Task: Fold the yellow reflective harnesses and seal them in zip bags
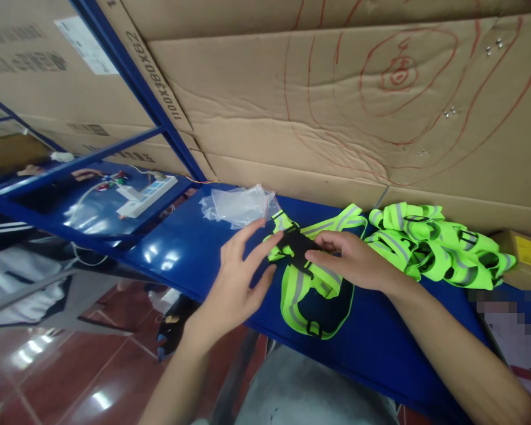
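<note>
A neon yellow-green reflective strap harness [292,304] with grey stripes lies looped on the blue table. Its black buckle [298,245] sits between my two hands. My right hand [349,257] grips the buckle's right side, thumb and fingers closed on it. My left hand [243,268] is spread at the buckle's left, fingertips at its edge beside a short strap end. Whether those fingertips press on the buckle is hard to see. To the right lies a heap of similar reflective straps [425,242].
Clear plastic bags [241,205] lie behind my left hand. A cardboard wall [248,88] with red drawn rings stands along the back. A white power strip [148,198] and another person's hand [88,174] are at the far left. A small cardboard box [526,251] stands at right.
</note>
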`<state>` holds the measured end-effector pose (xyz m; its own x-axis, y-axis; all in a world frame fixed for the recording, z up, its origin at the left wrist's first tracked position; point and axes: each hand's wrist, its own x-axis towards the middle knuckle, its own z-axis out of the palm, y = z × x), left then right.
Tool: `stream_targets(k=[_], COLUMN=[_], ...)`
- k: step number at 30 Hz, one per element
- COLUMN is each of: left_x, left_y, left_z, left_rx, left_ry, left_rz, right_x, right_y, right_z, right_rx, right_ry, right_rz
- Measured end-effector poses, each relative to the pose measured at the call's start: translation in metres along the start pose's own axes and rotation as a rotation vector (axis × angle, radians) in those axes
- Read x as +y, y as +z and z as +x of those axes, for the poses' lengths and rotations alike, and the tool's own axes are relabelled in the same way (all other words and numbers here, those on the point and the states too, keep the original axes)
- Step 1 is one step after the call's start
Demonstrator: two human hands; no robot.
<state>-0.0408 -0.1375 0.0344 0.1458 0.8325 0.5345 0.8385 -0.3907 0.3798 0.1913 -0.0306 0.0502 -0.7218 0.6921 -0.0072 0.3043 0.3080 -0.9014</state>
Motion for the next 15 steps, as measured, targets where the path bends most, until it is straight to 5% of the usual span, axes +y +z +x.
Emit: stream_targets(k=[4, 10, 15], left_x=[0.008, 0.017, 0.024], left_y=[-0.006, -0.012, -0.039], left_z=[0.020, 0.069, 0.109], left_rx=[-0.172, -0.230, -0.253], left_ry=[0.198, 0.145, 0.098], left_rz=[-0.053, -0.369, -0.552], right_x=[0.000, -0.008, -0.010], right_y=[0.006, 0.010, -0.003], right_z=[0.002, -0.001, -0.011], right_rx=[-0.085, 0.100, 0.078], right_ry=[-0.079, -0.086, -0.195], right_rz=[0.189, 0.353, 0.431])
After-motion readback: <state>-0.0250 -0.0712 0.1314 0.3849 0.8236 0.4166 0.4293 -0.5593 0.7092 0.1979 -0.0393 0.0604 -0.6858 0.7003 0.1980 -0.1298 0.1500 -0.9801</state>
